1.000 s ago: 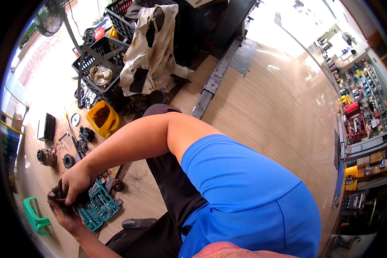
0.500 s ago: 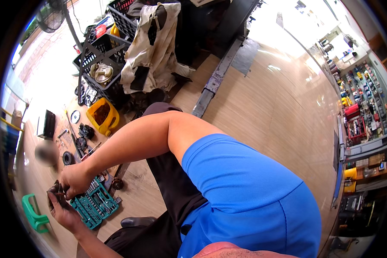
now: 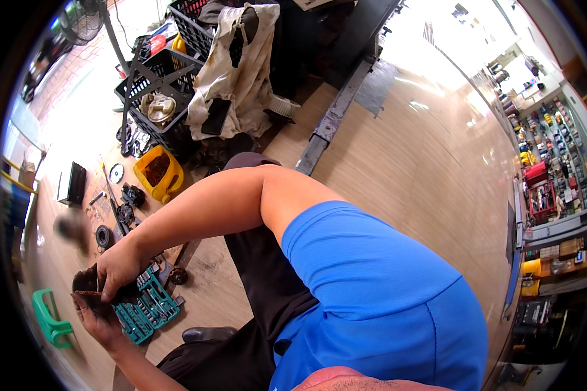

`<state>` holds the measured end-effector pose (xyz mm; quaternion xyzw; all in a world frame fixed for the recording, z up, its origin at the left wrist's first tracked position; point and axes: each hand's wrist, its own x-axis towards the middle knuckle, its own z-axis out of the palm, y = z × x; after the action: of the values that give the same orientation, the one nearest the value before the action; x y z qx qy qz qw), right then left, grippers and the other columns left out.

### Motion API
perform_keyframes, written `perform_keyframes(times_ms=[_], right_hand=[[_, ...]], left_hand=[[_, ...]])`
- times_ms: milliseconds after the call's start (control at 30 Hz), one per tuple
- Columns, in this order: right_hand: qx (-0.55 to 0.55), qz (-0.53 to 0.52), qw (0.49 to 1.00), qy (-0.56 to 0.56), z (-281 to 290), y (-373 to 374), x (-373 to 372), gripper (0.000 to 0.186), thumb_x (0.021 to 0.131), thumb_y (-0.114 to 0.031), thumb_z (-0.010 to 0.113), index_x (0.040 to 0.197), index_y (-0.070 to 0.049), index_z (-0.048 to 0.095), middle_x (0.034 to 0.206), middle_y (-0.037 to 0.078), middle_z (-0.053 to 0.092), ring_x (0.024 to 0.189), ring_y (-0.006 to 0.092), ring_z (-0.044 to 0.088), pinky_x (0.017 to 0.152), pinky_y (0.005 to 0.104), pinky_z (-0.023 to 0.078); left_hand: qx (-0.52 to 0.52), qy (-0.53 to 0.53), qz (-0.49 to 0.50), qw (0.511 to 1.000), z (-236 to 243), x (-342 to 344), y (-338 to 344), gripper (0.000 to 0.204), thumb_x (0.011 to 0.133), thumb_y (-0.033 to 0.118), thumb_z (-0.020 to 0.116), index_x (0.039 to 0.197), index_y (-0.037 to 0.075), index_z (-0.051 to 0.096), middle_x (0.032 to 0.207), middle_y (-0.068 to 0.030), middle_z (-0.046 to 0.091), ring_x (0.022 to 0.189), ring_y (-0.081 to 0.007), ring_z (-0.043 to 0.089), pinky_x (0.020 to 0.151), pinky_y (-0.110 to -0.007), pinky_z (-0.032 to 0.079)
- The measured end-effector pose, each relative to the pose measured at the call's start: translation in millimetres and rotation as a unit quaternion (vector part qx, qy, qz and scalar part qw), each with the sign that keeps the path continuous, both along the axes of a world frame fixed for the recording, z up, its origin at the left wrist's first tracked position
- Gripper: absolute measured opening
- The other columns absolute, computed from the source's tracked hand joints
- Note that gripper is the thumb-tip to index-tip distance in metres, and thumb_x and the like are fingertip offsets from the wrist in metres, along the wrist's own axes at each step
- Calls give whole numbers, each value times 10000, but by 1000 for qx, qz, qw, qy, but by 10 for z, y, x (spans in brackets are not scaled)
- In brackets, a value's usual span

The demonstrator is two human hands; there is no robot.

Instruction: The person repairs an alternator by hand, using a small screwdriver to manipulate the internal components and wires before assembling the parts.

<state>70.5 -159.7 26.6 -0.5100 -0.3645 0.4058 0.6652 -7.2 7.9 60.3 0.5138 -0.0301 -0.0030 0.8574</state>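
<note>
- The dark piece (image 3: 86,281) is up in the hands, above the floor and just beside the open tool case (image 3: 166,313); its exact kind is hard to tell.
- The left hand (image 3: 101,324) grasps it from below, fingers curled around its near side.
- The right hand (image 3: 119,266) comes over from above and seems to pinch it near the edge, thumb and fingers close together; the contact itself is partly hidden.
- Done, as far as shows: the case lies open, with many tools in their slots. Loose parts are laid out beyond the hands, among them a black ring (image 3: 103,236), a pale disc (image 3: 116,173) and a black part (image 3: 133,195); a round part (image 3: 178,275) lies near the case.
- Also out on the floor: a yellow jug (image 3: 171,181), cut open, with brown stuff inside.
- Not done: the piece is not set down or joined to any part in view, and the loose parts lie apart from one another.
- My judgement: the work is somewhere partway, with handling of this one piece under way. Whether parts are coming off or going on cannot be told, nor how much is left.
- The green stool (image 3: 44,317) stands left of the hands, untouched.
</note>
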Motion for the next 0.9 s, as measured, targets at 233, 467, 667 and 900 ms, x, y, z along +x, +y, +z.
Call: perform_keyframes(times_ms=[233, 467, 667, 900], right_hand=[[-36, -8, 999, -5, 48, -65, -12, 338, 899, -242, 699, 1115, 18, 699, 931, 93, 716, 878, 155, 627, 820, 331, 503], [-108, -119, 938, -308, 50, -134, 38, 307, 829, -305, 710, 968, -33, 734, 861, 185, 708, 832, 310, 672, 770, 386, 517], [-216, -180, 801, -529, 87, -68, -89, 231, 825, -262, 656, 834, -41, 724, 810, 179, 696, 779, 362, 677, 717, 450, 526], [-151, -112, 910, -370, 185, -98, -61, 288, 855, -226, 655, 983, 23, 726, 861, 177, 711, 834, 322, 681, 757, 403, 528]], left_hand=[[31, -52, -30, 998, -145, 92, 195, 328, 1050, 269, 469, 1163, 4, 626, 1093, -106, 681, 998, -182, 642, 887, -297, 499], [137, -24, 73, 988, -204, 147, 81, 340, 1043, 281, 495, 1066, -21, 650, 1007, -111, 684, 907, -167, 640, 843, -287, 501], [259, 5, 176, 950, -257, 156, 0, 357, 1033, 298, 519, 1036, -35, 647, 976, -110, 678, 859, -161, 627, 823, -296, 505], [90, -1, -36, 995, -405, 211, 490, 363, 1048, 303, 478, 1128, -13, 638, 1050, -120, 674, 939, -193, 636, 872, -334, 508]])
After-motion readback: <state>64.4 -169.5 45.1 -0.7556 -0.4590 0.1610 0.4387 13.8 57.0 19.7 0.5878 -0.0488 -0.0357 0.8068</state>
